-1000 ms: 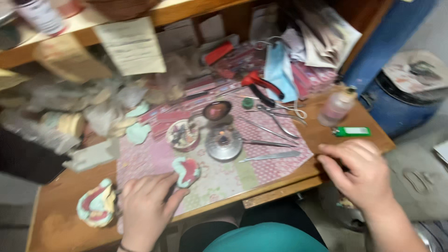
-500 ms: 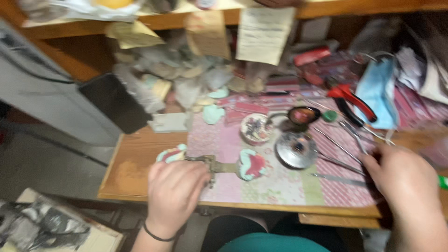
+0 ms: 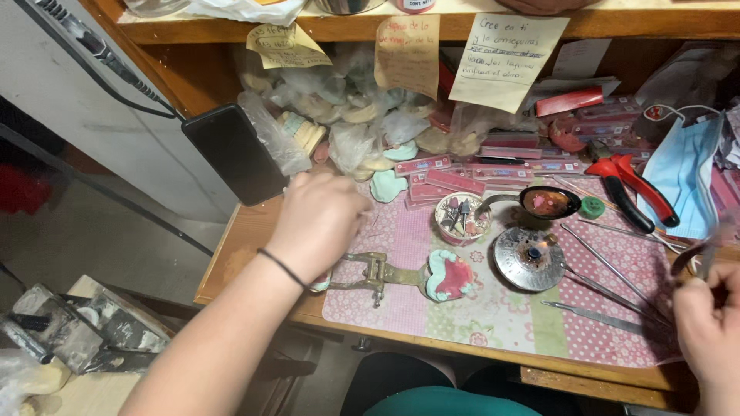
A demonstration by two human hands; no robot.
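Note:
My left hand (image 3: pixel 320 223) hovers palm down over the left end of the floral mat (image 3: pixel 493 308), with its fingers curled out of sight. Just below it lies a brass articulator (image 3: pixel 378 271) carrying a teal and pink dental model (image 3: pixel 451 276). A teal piece (image 3: pixel 321 283) peeks out under my wrist. My right hand (image 3: pixel 713 331) is at the right edge of the bench, pinching a thin metal instrument (image 3: pixel 697 258) that is blurred. A round metal burner (image 3: pixel 528 258) and a small cup of burs (image 3: pixel 460 218) stand between my hands.
Long metal instruments (image 3: pixel 609 270) lie on the mat's right side. Behind are a spoon with wax (image 3: pixel 549 202), red pliers (image 3: pixel 632 181), a blue face mask (image 3: pixel 686 173), bagged plaster casts (image 3: pixel 339 115), a black phone (image 3: pixel 235 154) and paper notes (image 3: pixel 505 50). Plaster-stained blocks (image 3: pixel 69 331) sit lower left.
My left hand has lifted off the articulator and moved away from me toward the casts. My right hand has shifted to the right edge and now pinches an instrument.

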